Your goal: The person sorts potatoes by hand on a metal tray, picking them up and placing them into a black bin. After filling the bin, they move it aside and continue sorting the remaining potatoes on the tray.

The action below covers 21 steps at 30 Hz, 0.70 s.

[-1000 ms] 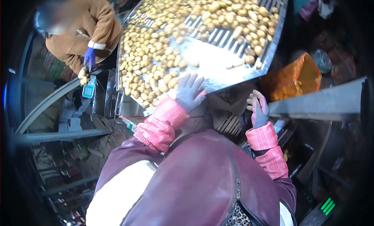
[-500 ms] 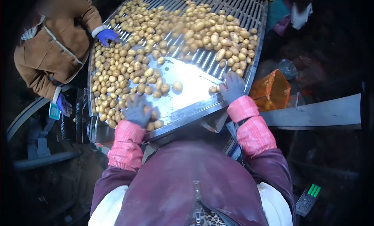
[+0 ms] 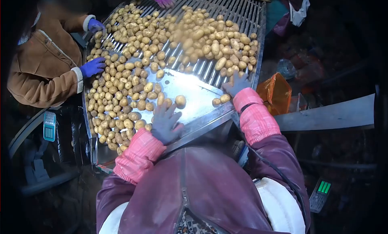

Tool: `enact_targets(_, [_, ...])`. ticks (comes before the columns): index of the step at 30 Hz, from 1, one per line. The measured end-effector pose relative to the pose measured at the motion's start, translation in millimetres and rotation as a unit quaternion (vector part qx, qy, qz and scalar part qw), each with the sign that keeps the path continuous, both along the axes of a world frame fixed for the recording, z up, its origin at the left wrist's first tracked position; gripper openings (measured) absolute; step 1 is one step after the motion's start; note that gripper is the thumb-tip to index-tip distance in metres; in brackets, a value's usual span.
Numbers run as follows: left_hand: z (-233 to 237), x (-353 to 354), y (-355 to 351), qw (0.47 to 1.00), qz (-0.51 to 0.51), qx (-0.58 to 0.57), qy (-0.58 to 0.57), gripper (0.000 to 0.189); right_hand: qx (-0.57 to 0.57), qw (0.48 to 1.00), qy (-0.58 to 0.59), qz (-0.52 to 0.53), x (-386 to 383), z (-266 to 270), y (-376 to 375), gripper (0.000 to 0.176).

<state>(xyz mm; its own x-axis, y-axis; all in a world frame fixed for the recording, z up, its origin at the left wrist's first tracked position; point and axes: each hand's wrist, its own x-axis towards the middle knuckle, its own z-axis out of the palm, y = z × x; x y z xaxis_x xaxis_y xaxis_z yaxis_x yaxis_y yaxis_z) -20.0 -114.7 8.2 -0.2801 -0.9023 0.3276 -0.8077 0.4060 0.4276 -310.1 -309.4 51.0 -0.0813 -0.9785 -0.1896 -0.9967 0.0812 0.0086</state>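
My left hand (image 3: pixel 165 123), in a grey glove, lies with fingers spread over the front of the metal tray (image 3: pixel 198 88), at the right edge of a mass of potatoes (image 3: pixel 121 88). A single potato (image 3: pixel 180 101) sits just beyond its fingertips. My right hand (image 3: pixel 236 85), also gloved in grey, reaches to the lower end of the bars, fingers apart beside the potato heap (image 3: pixel 226 44). Two loose potatoes (image 3: pixel 220 99) lie to the left of its wrist. Nothing shows gripped in either hand, though some right fingertips are hard to make out.
A slatted roller bed (image 3: pixel 238 12) runs behind the tray. At left, a co-worker in a brown jacket (image 3: pixel 44 68) has purple-gloved hands (image 3: pixel 93 67) at the potatoes; another purple glove (image 3: pixel 163 0) is at the back. An orange bag (image 3: pixel 277 92) stands right of the tray.
My left hand has moved right, off the potatoes onto barer metal. My right hand has shifted slightly left in view. The co-worker's lower hand has come up to the potatoes; another purple glove appears at the back.
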Motion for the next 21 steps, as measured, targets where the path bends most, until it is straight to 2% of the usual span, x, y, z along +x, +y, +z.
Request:
enact_targets(2, [-1.0, -16.4, -20.2, 0.999, -0.038, -0.002, -0.028, 0.039, 0.027, 0.99, 0.087, 0.108, 16.7, 19.9, 27.5, 0.085])
enact_targets(4, [-11.2, -21.9, -37.1, 0.997, -0.055, 0.0, -0.059, 0.039, 0.06, 0.973, 0.094, 0.202, 21.9, 37.7, 35.1, 0.081])
enact_targets(5, [-20.6, -23.4, -43.5, 0.996, -0.056, 0.005, -0.074, 0.037, 0.08, 0.965, 0.059, 0.242, 20.9, 42.4, 34.8, 0.079])
enact_targets(9, [-19.0, -10.4, -52.8, 0.991, -0.035, 0.069, -0.109, 0.03, 0.031, 0.951, -0.148, 0.269, 20.9, 20.2, 19.2, 0.048])
enact_targets(10, [-18.0, -8.2, -50.4, 0.994, -0.019, 0.04, -0.103, 0.028, 0.037, 0.943, -0.196, 0.265, 22.7, 16.4, 10.2, 0.043])
enact_targets(12, [-15.6, -3.6, -39.4, 0.995, 0.017, -0.013, -0.096, 0.024, -0.163, 0.896, -0.06, 0.408, 25.9, 20.8, -13.3, 0.041])
enact_targets(14, [-5.6, -7.0, -19.7, 0.998, 0.038, 0.016, -0.041, 0.027, -0.275, 0.876, -0.067, 0.391, 22.7, -18.4, -59.3, 0.044])
enact_targets(15, [-0.7, -10.0, -7.7, 0.998, 0.047, 0.034, -0.011, 0.028, -0.223, 0.909, -0.051, 0.347, 25.3, -28.4, -73.4, 0.044])
enact_targets(17, [7.9, -13.0, 19.3, 0.987, 0.058, 0.138, -0.049, 0.029, -0.152, 0.932, 0.013, 0.328, 33.1, -30.2, -83.2, 0.043])
enact_targets(18, [9.2, -13.4, 31.4, 0.978, 0.065, 0.188, -0.066, 0.03, -0.118, 0.939, 0.046, 0.32, 37.4, -26.8, -86.5, 0.043])
enact_targets(19, [5.4, -13.2, 40.6, 0.982, 0.074, 0.174, -0.027, 0.031, -0.097, 0.94, 0.051, 0.322, 41.1, -21.9, -89.6, 0.044])
enact_targets(21, [8.5, -11.2, 48.8, 0.967, 0.106, 0.228, -0.031, 0.031, -0.059, 0.943, 0.063, 0.323, 44.3, -15.5, -95.3, 0.045])
